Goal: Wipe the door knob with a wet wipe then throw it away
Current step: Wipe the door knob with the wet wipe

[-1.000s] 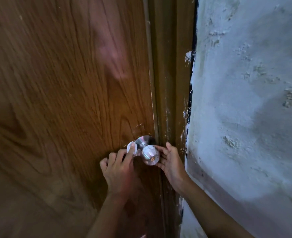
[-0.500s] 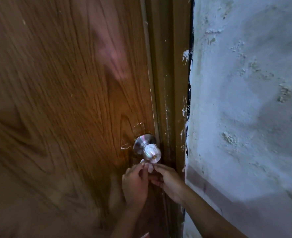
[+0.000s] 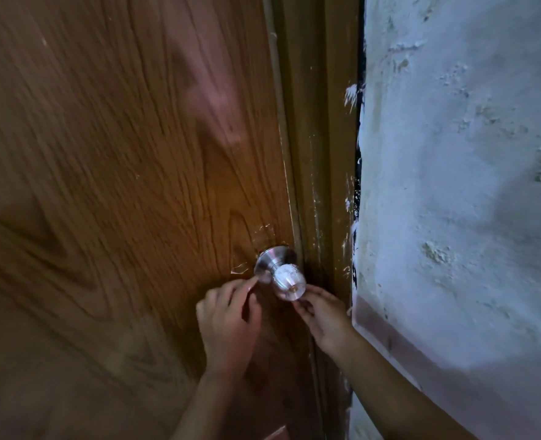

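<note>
Both forearms reach up from below. The left hand [image 3: 227, 319] curls, fingertip at the knob's neck; the right hand [image 3: 321, 315] pinches the door knob [image 3: 286, 279] from beneath — wipe not visible. Beyond: wooden door [image 3: 119, 185], frame [image 3: 323, 154], rough wall [image 3: 469, 185].

Both arms are bare up to the frame's lower edge, with no sleeves. The left hand [image 3: 229, 322] and right hand [image 3: 324, 315] wear nothing: no rings, no gloves.
</note>
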Action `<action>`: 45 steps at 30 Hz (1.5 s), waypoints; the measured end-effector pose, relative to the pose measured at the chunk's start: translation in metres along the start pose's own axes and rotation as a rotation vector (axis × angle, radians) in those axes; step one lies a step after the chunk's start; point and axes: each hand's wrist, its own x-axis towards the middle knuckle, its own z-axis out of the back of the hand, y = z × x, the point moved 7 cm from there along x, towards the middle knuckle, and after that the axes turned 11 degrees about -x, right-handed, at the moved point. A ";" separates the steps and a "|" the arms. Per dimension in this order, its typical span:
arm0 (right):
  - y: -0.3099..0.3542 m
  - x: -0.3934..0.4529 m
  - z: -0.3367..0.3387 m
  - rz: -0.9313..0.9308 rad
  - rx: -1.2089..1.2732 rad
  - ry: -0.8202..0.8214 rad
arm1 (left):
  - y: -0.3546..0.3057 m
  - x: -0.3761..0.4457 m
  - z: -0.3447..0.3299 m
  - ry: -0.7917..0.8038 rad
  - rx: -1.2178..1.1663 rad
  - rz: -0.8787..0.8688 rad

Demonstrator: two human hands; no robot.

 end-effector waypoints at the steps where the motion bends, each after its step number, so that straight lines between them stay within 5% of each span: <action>1: 0.001 0.000 -0.003 -0.019 0.037 0.000 | -0.003 0.003 0.005 -0.049 0.108 -0.073; 6: 0.013 -0.003 -0.011 -0.004 0.094 -0.036 | 0.008 0.016 0.007 -0.063 0.345 -0.101; 16: 0.043 -0.021 -0.021 0.075 -0.094 -0.187 | 0.023 0.031 0.000 -0.057 0.370 -0.028; 27: 0.084 -0.047 -0.068 0.918 -1.098 -0.250 | 0.030 0.033 -0.003 -0.048 0.427 -0.033; 30: 0.080 -0.048 -0.080 1.015 -1.315 -0.248 | 0.030 0.034 -0.003 -0.081 0.447 -0.058; 35: 0.089 -0.051 -0.082 1.101 -1.298 -0.367 | 0.028 0.034 -0.002 -0.113 0.452 -0.073; 40: 0.057 -0.047 -0.103 1.209 -1.798 -0.324 | 0.032 0.032 -0.003 -0.150 0.497 -0.122; 42: 0.058 -0.043 -0.103 1.207 -1.779 -0.268 | 0.032 0.032 -0.002 -0.175 0.523 -0.167; 45: 0.077 -0.053 -0.098 1.185 -1.725 -0.436 | 0.031 0.032 0.000 -0.233 0.550 -0.215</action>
